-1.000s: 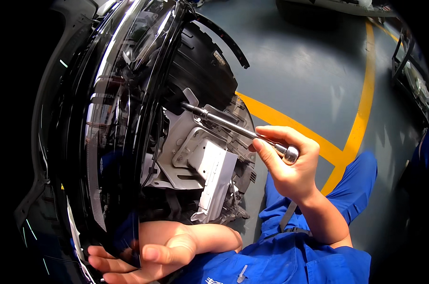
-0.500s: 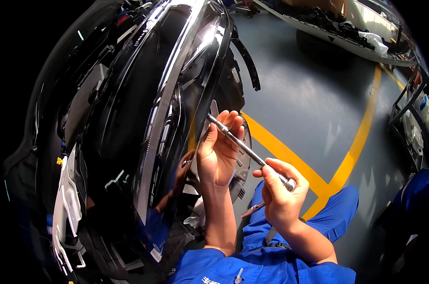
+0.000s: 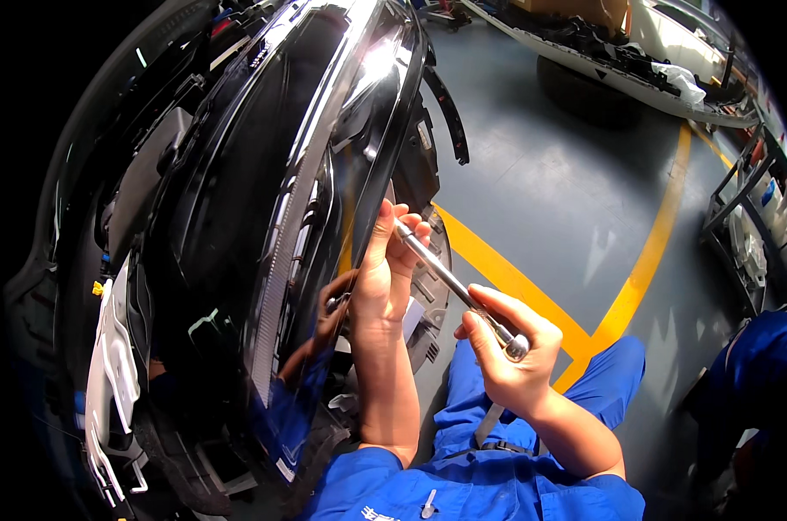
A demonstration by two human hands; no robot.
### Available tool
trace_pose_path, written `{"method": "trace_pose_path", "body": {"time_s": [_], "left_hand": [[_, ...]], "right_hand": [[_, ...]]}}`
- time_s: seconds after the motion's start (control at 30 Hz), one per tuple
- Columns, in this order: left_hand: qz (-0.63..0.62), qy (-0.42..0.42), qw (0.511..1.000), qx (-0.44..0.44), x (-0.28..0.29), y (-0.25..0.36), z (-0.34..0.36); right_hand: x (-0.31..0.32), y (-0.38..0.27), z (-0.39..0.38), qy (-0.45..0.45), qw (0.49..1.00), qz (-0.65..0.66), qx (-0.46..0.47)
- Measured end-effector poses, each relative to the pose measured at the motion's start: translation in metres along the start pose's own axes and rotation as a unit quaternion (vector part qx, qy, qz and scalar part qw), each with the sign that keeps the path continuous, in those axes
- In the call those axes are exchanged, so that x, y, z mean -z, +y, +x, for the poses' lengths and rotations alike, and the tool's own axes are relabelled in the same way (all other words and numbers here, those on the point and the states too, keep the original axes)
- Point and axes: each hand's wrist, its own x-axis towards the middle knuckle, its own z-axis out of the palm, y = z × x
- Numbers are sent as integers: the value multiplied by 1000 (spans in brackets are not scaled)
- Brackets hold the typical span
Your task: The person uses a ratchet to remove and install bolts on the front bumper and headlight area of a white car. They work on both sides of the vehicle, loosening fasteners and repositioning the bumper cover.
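Note:
My right hand (image 3: 519,356) is closed round a ratchet wrench with a long chrome extension bar (image 3: 446,280). The round ratchet head (image 3: 517,347) shows at the palm, and the bar slants up and left. Its far tip lies in front of the curled fingers of my left hand (image 3: 383,282). The left thumb points up beside the edge of a glossy black car front panel (image 3: 228,208), the fingers bent in close to it. Whatever sits between thumb and fingertips is too small or hidden to make out.
Dark liner parts (image 3: 433,260) hang behind the left hand. A curved black strip (image 3: 446,117) sticks out above. Yellow lines (image 3: 650,286) mark the grey floor. At the far right stand a white car body part (image 3: 576,52), a dark rack (image 3: 750,226) and someone's blue-clad leg (image 3: 758,356).
My left hand has turned from an open palm to bent fingers and moved slightly left. The wrench's tip has shifted a little right and down, and my right hand has come slightly left.

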Motion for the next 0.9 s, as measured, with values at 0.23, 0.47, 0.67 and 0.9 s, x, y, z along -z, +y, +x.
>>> {"method": "trace_pose_path", "body": {"time_s": [0.23,0.47,0.67,0.9], "left_hand": [[-195,-143,968,60,13,-4,-1],[19,-23,1000,6,9,4,-7],[7,-49,998,-39,9,10,-4],[-188,-197,961,41,43,-4,18]], "right_hand": [[-9,-36,-3,66,948,185,-249],[38,-33,33,-218,802,-481,281],[-4,-49,6,-115,944,123,-284],[10,-59,22,-133,949,91,-272]]}}
